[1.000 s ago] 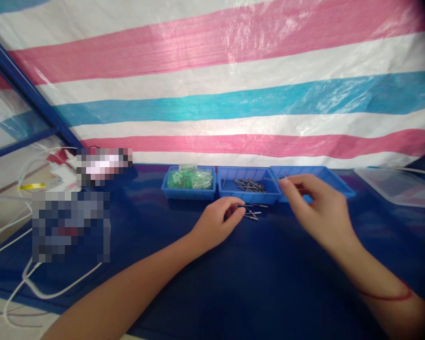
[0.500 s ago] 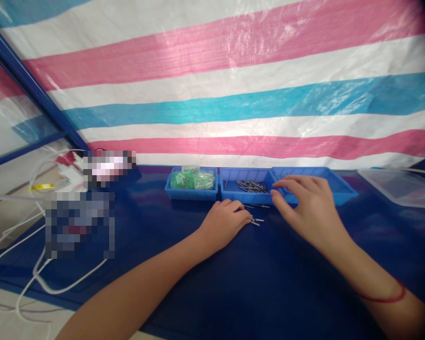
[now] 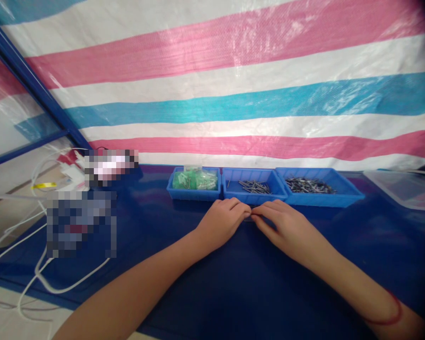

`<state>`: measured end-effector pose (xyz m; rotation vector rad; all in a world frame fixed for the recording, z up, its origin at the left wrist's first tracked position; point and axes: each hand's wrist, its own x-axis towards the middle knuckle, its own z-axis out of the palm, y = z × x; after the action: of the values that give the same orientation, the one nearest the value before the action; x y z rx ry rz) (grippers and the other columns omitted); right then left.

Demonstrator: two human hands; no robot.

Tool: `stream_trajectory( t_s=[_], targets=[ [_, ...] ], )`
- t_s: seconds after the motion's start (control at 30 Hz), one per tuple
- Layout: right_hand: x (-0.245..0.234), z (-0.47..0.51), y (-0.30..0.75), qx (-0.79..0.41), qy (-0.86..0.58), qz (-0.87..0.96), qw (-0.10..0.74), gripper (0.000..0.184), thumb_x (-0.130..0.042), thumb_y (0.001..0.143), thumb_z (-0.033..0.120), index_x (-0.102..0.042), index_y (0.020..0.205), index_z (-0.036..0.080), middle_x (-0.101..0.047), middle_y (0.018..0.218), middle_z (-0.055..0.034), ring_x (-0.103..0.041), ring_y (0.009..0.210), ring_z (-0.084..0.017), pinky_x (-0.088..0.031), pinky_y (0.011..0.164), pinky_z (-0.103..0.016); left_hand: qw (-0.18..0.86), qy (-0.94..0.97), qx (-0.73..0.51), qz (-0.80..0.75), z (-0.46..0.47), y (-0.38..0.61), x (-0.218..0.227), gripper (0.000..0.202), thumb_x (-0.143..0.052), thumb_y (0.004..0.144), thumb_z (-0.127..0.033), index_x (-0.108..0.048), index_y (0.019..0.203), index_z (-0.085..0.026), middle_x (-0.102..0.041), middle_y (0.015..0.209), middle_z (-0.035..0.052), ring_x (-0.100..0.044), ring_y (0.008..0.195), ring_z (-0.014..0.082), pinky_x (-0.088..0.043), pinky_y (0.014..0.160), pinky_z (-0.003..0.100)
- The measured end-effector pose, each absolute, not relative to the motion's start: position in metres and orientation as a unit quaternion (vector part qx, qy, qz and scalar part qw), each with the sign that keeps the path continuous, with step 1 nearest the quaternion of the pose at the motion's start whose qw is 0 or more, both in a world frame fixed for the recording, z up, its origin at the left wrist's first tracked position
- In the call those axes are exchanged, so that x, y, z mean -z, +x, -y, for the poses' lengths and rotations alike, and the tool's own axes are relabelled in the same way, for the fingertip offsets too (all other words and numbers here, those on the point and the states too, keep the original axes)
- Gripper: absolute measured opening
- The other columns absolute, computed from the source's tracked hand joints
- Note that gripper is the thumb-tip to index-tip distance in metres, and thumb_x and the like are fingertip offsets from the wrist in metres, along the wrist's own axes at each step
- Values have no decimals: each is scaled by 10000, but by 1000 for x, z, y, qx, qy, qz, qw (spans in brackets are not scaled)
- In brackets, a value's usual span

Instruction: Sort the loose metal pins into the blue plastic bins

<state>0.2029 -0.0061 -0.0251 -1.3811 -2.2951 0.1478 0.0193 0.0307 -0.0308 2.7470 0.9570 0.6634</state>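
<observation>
My left hand (image 3: 222,222) rests on the blue tabletop (image 3: 230,288) in front of the bins, its fingers closed on several thin metal pins that are now mostly hidden. Against its fingertips, my right hand (image 3: 287,228) is pinched shut; whatever it grips is too small and covered to make out. Just behind both hands stands the middle blue bin (image 3: 230,194), holding a loose pile of long thin metal pins (image 3: 255,187). To its right, a wider blue bin (image 3: 345,200) contains many small dark and silver metal pieces (image 3: 310,185).
A left blue bin (image 3: 193,194) holds green and clear plastic packets (image 3: 196,179). White cables (image 3: 74,289) and blurred-out items lie at the left. A clear plastic lid or tray (image 3: 403,191) sits far right. Striped sheeting (image 3: 233,113) hangs behind the table.
My right hand has moved left and down from over the right bin to meet my left fingertips, its fingers closing. The right bin's contents now show. My left hand has barely moved.
</observation>
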Motion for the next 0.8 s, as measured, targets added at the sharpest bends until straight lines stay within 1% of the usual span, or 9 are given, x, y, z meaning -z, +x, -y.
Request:
stream_trajectory(
  t_s=[0.1, 0.2, 0.3, 0.37, 0.43, 0.57, 0.8],
  targets=[
    [26, 6, 200, -104, -511, 812, 262, 190, -477, 906, 244, -658, 913, 188, -679, 904, -59, -589, 860, -223, -451, 785, -367, 206, 869, -316, -320, -30, 19, 31, 174, -455, 940, -249, -606, 984, -174, -659, 973, 39, -601, 910, 154, -437, 815, 271],
    [26, 6, 195, -177, -527, 771, 310, 159, -516, 885, 267, -661, 898, 204, -686, 902, -40, -607, 808, -193, -465, 747, -328, 333, 772, -398, -367, -28, 20, 33, 150, -568, 873, -279, -605, 966, -167, -662, 897, 26, -609, 816, 141, -460, 767, 249],
    [26, 8, 191, -227, -545, 729, 346, 154, -549, 862, 302, -666, 895, 208, -685, 849, -23, -598, 714, -170, -466, 688, -303, 436, 692, -427, -386, -28, 22, 35, 184, -614, 831, -329, -597, 875, -152, -635, 803, 13, -594, 745, 132, -459, 711, 241],
    [27, 8, 189, -254, -552, 710, 356, 167, -555, 854, 318, -670, 905, 208, -682, 821, -16, -591, 679, -166, -461, 665, -300, 483, 661, -433, -376, -28, 23, 35, 200, -627, 816, -341, -592, 821, -143, -617, 765, 8, -580, 721, 126, -453, 700, 239],
    [28, 8, 188, -286, -548, 700, 358, 185, -548, 854, 325, -671, 927, 207, -684, 826, -16, -598, 690, -171, -458, 666, -303, 512, 641, -440, -365, -28, 23, 33, 196, -634, 808, -331, -596, 804, -139, -610, 744, 4, -569, 705, 119, -446, 700, 235],
    [30, 7, 188, -327, -537, 689, 361, 215, -531, 856, 343, -675, 929, 201, -684, 841, -25, -608, 751, -193, -451, 690, -315, 534, 626, -445, -353, -27, 24, 31, 170, -637, 803, -301, -612, 796, -133, -604, 725, -1, -560, 697, 111, -437, 702, 226],
    [35, 7, 185, -355, -540, 652, 397, 199, -566, 828, 372, -649, 830, 190, -644, 765, -21, -554, 676, -169, -422, 628, -297, 530, 641, -432, -348, -31, 23, 32, 173, -640, 801, -306, -638, 834, -136, -628, 787, 13, -569, 742, 127, -438, 729, 236]
  ],
)
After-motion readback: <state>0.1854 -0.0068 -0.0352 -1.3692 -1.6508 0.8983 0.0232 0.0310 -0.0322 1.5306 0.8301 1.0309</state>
